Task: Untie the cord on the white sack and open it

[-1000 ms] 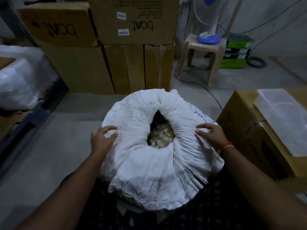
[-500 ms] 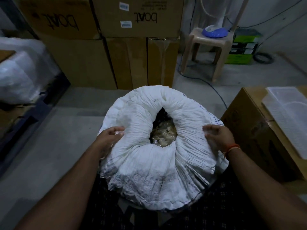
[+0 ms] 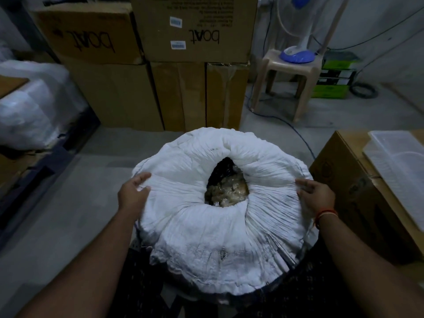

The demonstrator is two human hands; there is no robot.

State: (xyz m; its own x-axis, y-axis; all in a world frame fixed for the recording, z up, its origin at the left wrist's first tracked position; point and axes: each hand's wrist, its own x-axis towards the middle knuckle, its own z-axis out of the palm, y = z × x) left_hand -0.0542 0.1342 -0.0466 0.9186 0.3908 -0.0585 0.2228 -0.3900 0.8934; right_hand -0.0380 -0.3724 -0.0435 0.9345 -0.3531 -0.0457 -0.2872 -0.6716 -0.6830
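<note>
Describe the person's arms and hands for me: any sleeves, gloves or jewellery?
Both forearms are bare, with no sleeves in view and no gloves. The left hand wears nothing that shows. The right hand has an orange-red thread band round its wrist. No rings or watch can be made out.

The white sack (image 3: 220, 216) fills the lower middle of the frame, its mouth rolled outward into a thick ring around a dark opening where pale brownish contents (image 3: 227, 193) show. The left hand (image 3: 132, 195) grips the rolled edge at the ring's left side, fingers curled into the cloth. The right hand (image 3: 317, 195) holds the edge at the right side, with a red thread band (image 3: 325, 214) on its wrist. Stacked cardboard boxes (image 3: 195, 31) stand along the top. A plastic stool (image 3: 289, 74) sits at the upper right, another box (image 3: 358, 196) at the right edge.
</note>
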